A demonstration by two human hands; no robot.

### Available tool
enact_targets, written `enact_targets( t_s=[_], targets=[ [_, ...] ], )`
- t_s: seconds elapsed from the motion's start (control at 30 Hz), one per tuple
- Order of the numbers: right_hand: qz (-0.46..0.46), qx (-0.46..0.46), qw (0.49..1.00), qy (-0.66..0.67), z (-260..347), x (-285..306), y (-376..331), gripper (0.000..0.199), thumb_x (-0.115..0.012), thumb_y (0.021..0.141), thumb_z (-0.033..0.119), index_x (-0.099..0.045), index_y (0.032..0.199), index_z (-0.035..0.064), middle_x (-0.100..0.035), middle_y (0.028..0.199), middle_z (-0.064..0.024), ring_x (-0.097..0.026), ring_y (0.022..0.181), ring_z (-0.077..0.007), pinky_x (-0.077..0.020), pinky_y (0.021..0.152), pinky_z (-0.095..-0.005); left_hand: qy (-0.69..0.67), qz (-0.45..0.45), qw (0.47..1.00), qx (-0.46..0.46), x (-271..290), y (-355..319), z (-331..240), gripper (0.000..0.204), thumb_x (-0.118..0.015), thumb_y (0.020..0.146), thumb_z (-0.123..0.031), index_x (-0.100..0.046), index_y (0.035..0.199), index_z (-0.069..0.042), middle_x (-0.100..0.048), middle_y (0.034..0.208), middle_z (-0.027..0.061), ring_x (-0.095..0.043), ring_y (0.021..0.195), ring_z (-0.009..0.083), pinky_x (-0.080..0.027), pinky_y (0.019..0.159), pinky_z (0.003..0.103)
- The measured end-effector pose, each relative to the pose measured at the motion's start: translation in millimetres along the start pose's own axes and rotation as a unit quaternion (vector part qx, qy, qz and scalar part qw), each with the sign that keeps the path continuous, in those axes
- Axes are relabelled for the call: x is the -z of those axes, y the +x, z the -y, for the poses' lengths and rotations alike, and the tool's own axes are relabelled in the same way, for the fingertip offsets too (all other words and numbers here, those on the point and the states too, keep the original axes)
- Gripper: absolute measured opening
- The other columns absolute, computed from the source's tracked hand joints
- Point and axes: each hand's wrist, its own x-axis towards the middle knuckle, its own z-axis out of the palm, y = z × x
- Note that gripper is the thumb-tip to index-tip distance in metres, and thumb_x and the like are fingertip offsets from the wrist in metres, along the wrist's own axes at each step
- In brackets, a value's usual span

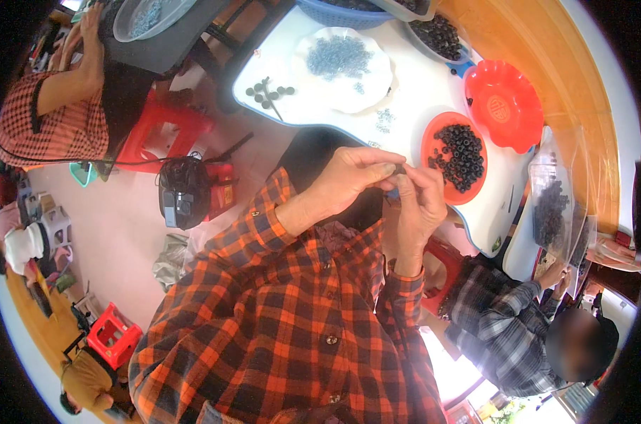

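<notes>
My left hand (348,178) and my right hand (420,201) meet in front of my chest, by the near edge of the white table (433,92). Thumbs and fingertips of both are pinched together around a small dark piece (399,169), mostly hidden by the fingers. Just right of my right hand, an orange-red dish (430,134) holds many small black cylindrical parts (461,152). Farther off lies a white scalloped plate (377,92) heaped with small pale blue, see-through pieces (339,58). A few similar pieces (384,120) lie loose on the tabletop.
Several black round parts (267,92) lie at the table's left. A red scalloped dish (511,92) and a bowl of black parts (437,37) stand at the far right. A person in grey plaid (504,318) sits right; another in checked clothing (59,116) works left, near red stools (158,131).
</notes>
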Motion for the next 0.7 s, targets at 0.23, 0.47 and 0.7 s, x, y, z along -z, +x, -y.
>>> enact_targets(
  t_s=[0.23,0.47,0.7],
  targets=[
    [-0.002,-0.032,0.999,0.025,-1.3,1.2,-2.7,0.015,-0.071,0.087,-0.001,-0.071,0.101,0.0006,-0.062,0.096,-0.0049,-0.058,0.086,-0.0120,-0.0474,0.074,-0.0231,0.039,-0.028,0.999,-0.015,-4.9,-1.8,-4.1,0.025,-0.065,0.092,-0.003,-0.065,0.116,0.006,-0.070,0.100,0.0126,-0.068,0.082,0.0149,-0.058,0.076,0.026],
    [-0.011,-0.037,0.999,0.033,-4.0,1.4,-4.7,0.014,-0.072,0.085,-0.002,-0.070,0.099,0.0000,-0.063,0.095,-0.0056,-0.060,0.087,-0.0132,-0.0488,0.074,-0.0240,0.028,-0.043,0.999,-0.015,-7.4,-3.7,-1.6,0.024,-0.065,0.092,-0.003,-0.066,0.115,0.006,-0.070,0.099,0.0118,-0.068,0.081,0.0144,-0.059,0.076,0.025],
    [-0.033,-0.027,0.999,0.027,-6.2,-1.4,-6.0,0.013,-0.073,0.084,-0.003,-0.069,0.096,-0.0002,-0.062,0.093,-0.0056,-0.059,0.085,-0.0130,-0.0488,0.073,-0.0244,-0.027,-0.065,0.998,-0.002,-11.2,-5.8,3.1,0.023,-0.063,0.093,-0.002,-0.065,0.115,0.006,-0.070,0.101,0.0129,-0.068,0.083,0.0153,-0.059,0.076,0.026]
  ],
)
